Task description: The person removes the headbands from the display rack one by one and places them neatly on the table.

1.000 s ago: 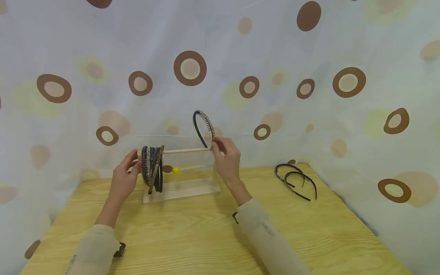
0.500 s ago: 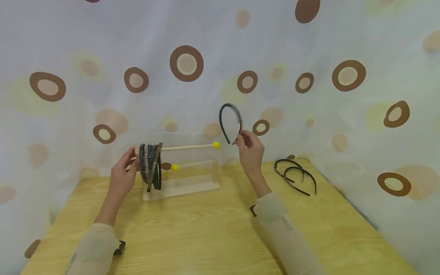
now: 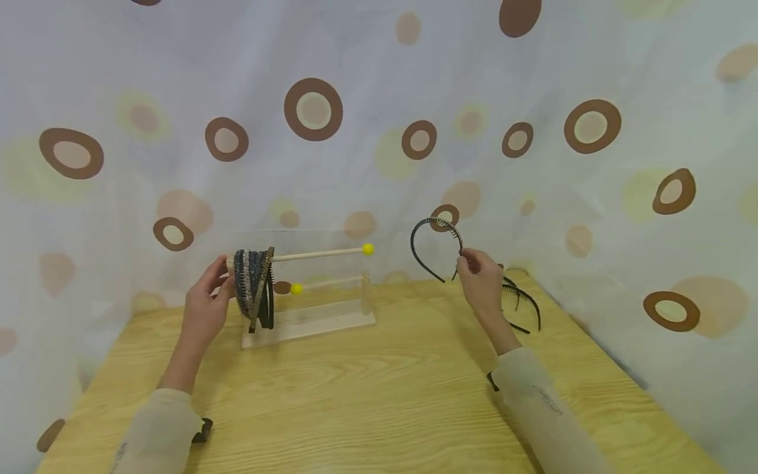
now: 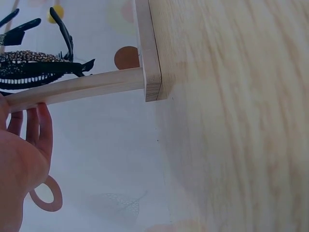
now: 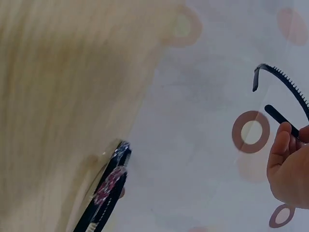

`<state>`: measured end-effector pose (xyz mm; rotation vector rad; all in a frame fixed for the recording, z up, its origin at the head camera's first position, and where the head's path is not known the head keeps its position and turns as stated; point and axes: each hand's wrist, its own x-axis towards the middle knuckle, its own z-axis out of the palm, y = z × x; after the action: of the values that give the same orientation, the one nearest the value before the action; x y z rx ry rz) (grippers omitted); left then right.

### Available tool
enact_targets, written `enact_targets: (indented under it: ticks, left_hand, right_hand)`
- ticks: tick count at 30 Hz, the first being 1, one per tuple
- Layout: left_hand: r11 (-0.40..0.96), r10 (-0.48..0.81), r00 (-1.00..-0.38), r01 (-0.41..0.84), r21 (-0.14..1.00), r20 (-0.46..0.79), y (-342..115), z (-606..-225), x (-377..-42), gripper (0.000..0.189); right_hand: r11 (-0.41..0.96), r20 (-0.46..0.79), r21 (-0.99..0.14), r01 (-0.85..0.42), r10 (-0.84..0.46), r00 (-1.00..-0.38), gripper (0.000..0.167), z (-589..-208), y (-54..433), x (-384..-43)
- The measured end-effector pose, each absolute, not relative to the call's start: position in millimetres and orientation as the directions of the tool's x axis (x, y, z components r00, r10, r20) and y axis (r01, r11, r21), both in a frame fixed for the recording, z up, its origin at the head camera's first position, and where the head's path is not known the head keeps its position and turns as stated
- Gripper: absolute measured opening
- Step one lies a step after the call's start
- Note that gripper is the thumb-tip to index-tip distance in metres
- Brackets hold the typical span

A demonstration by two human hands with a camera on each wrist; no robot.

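Note:
My left hand (image 3: 206, 299) holds the upright at the left end of a wooden rack (image 3: 322, 324); in the left wrist view its fingers lie against that upright (image 4: 82, 89). Several glittery dark headbands (image 3: 254, 283) hang bunched at the left of the rack's upper rod, close to this hand. Off to the right, my right hand (image 3: 482, 283) pinches one end of a black toothed headband (image 3: 437, 220) with a sparkly outer side, held up in the air. In the right wrist view the fingers hide part of this headband (image 5: 280, 75).
Loose headbands (image 3: 535, 303) lie at the back right of the wooden table (image 3: 355, 408), partly behind the right hand. A yellow ball (image 3: 368, 249) caps the upper rod, another yellow ball (image 3: 297, 289) the lower one. A dotted curtain (image 3: 355, 171) stands close behind.
My right hand has carried the headband off the upper rod's tip, to the right and lower toward the loose headbands. My left hand keeps its hold on the rack.

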<state>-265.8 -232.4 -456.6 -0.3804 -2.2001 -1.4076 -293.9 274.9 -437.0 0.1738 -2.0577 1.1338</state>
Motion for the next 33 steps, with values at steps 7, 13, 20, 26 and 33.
enact_targets:
  ticks: [7, 13, 20, 26, 33]
  left_hand:
    - [0.425, -0.037, -0.825, 0.498, 0.756, 0.564, -233, -456, -266, 0.054]
    - [0.432, -0.033, -0.820, 0.504, 0.748, 0.571, -235, -458, -267, 0.052]
    - [0.412, -0.030, -0.821, 0.509, 0.756, 0.569, -234, -462, -269, 0.053]
    - [0.412, -0.041, -0.823, 0.503, 0.760, 0.567, -233, -459, -267, 0.052]
    - [0.412, -0.034, -0.818, 0.513, 0.753, 0.575, -233, -459, -270, 0.053]
  right_hand:
    - [0.683, 0.489, -0.674, -0.283, 0.126, -0.863, 0.028, -456, 322, -288]
    - [0.669, 0.299, -0.724, -0.168, 0.084, -0.951, 0.031, -464, 337, -284]
    - [0.701, 0.172, -0.711, -0.051, 0.103, -0.980, 0.033, -469, 341, -286]
    - [0.773, 0.168, -0.632, -0.062, 0.058, -0.984, 0.030, -476, 337, -300]
    - [0.769, 0.112, -0.638, -0.038, 0.044, -0.993, 0.033, -483, 338, -309]
